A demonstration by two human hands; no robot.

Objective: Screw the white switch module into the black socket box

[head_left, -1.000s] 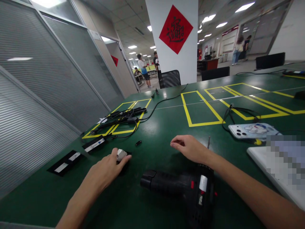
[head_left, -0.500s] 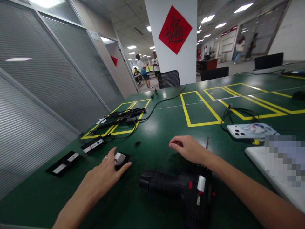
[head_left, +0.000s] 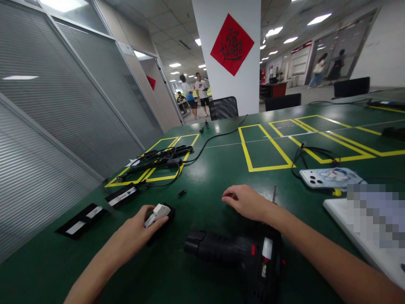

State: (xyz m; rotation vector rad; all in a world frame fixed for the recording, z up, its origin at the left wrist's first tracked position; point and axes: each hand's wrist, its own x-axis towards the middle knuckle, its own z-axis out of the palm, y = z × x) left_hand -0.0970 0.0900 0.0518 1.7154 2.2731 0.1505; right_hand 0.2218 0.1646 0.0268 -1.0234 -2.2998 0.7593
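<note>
In the lower left of the frame, the left hand (head_left: 134, 223) has its fingers clamped on a small white boxy block (head_left: 160, 212), thumb on the near side, with a flat black piece (head_left: 171, 213) just beside and partly under it. To handle the block well, I would keep the grip low and even on opposite sides, light enough not to tip it, and check that it sits square to the black piece. The right hand (head_left: 248, 202), right of centre, has loosely curled fingers; I cannot tell whether their tips meet. Its forearm crosses in front of the drill's bit end, so move around it carefully.

Counted on the dark green bench (head_left: 202, 207): one white block, one black pistol-shaped power drill (head_left: 228, 251) at lower centre, one tiny black oblong part (head_left: 182, 194) mid-frame, two flat black panels with white strips (head_left: 121, 195) at left, and one pale-blue patterned phone (head_left: 332, 177) at right.
</note>
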